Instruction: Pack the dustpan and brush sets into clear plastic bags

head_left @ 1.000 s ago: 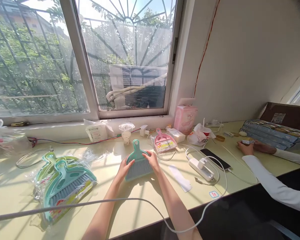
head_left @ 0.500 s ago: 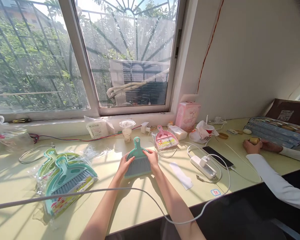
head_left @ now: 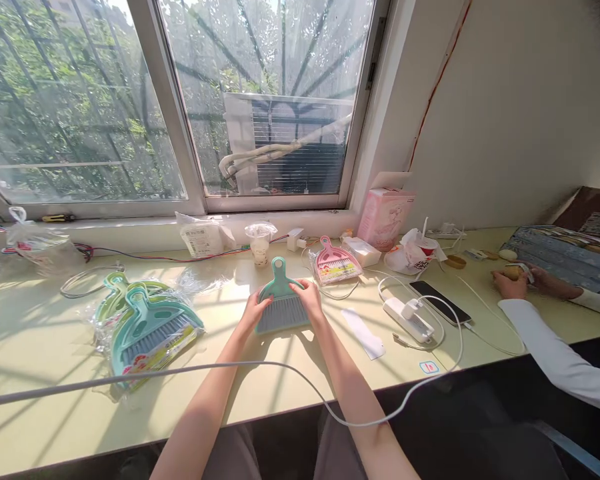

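A small teal brush (head_left: 282,304) with grey bristles lies flat on the pale yellow table (head_left: 40,347), its ringed handle pointing toward the window. My left hand (head_left: 254,312) grips its left edge and my right hand (head_left: 307,299) grips its right edge, fingers curled round the sides. To the left lies a packaged teal brush and dustpan set (head_left: 145,328) in clear wrap. A pink packaged mini brush set (head_left: 335,264) rests just beyond my right hand.
A white cable (head_left: 130,379) crosses in front of my arms. A power strip (head_left: 409,319) and black phone (head_left: 439,301) lie to the right. Another person's hands (head_left: 517,283) hold a small object near stacked boxes (head_left: 565,257). A cup (head_left: 260,241) and pink box (head_left: 384,210) stand by the sill.
The view has tilted down and shifted, so the table sits higher in frame. My hands keep the same hold on the brush. The other person's hands have moved a little.
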`<state>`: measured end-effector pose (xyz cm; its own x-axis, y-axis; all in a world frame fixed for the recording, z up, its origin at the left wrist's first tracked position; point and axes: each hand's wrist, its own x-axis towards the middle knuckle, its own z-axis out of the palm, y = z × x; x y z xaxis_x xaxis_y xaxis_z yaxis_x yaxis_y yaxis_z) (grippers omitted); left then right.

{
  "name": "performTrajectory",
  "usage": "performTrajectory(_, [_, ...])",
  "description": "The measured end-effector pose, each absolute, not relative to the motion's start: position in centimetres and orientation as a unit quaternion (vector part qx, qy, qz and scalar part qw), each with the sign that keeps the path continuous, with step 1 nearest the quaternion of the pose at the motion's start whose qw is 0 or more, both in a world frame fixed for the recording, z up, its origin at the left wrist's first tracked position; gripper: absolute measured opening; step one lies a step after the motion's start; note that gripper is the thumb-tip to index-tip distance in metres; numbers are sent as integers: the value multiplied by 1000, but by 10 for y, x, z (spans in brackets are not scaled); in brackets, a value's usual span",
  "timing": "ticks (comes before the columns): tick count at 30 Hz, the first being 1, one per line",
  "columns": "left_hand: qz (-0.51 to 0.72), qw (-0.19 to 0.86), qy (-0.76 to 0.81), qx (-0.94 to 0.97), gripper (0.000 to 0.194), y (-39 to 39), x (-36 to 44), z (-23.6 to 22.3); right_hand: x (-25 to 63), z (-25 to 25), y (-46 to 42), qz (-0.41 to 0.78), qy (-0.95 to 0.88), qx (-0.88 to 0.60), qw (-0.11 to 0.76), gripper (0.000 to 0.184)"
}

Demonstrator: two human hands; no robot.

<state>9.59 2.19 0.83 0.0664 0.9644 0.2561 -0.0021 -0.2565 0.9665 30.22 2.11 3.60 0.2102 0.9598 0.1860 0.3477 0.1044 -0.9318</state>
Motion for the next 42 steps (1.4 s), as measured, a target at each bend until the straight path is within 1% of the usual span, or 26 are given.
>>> performTrajectory(3, [538, 438, 418, 586, 56, 16, 101, 13, 303, 45, 15, 255, -567, -605, 498, 19])
performTrajectory(5, [540, 433, 417, 589, 58, 11, 106, 16, 301, 51, 10, 232, -581, -593, 507, 19])
performTrajectory(7, [545, 428, 418, 588, 56, 6, 111, 17, 299, 56, 6, 244, -576, -592, 508, 18])
performTrajectory(10, [541, 429, 424, 586, 53, 0, 117, 18, 299, 59, 6, 267, -549, -607, 508, 25])
performTrajectory(14, [528, 430, 420, 600, 58, -1, 119, 19, 303, 59, 10, 278, -525, -622, 510, 29])
performTrajectory(20, [515, 427, 414, 618, 65, 1, 117, 19, 303, 52, 13, 276, -511, -636, 509, 26])
performTrajectory(23, [511, 455, 406, 606, 69, 4, 115, 19, 300, 54, 14, 276, -512, -635, 510, 26])
performTrajectory(25, [499, 482, 410, 592, 66, 8, 112, 17, 302, 59, 13, 274, -531, -615, 514, 27])
performTrajectory(27, [495, 500, 415, 577, 62, 13, 106, 12, 314, 59, 7, 245, -560, -594, 524, 32])
performTrajectory(29, [506, 503, 427, 556, 62, 20, 100, 6, 338, 50, -8, 182, -583, -594, 523, 42])
performTrajectory(31, [528, 494, 455, 520, 64, 27, 93, 1, 372, 26, -35, 117, -599, -620, 492, 53])
performTrajectory(33, [558, 480, 485, 472, 67, 33, 89, -4, 409, -9, -70, 51, -620, -650, 437, 55])
performTrajectory(35, [588, 469, 497, 432, 71, 38, 87, -7, 441, -44, -109, 6, -639, -682, 355, 54])
performTrajectory(37, [603, 469, 493, 416, 72, 40, 87, -9, 461, -69, -145, -3, -675, -689, 263, 55])
performTrajectory(39, [603, 476, 487, 415, 73, 41, 87, -10, 467, -81, -175, 2, -719, -669, 188, 57])
performTrajectory(42, [602, 474, 491, 415, 72, 39, 89, -12, 454, -76, -205, 13, -776, -616, 130, 68])
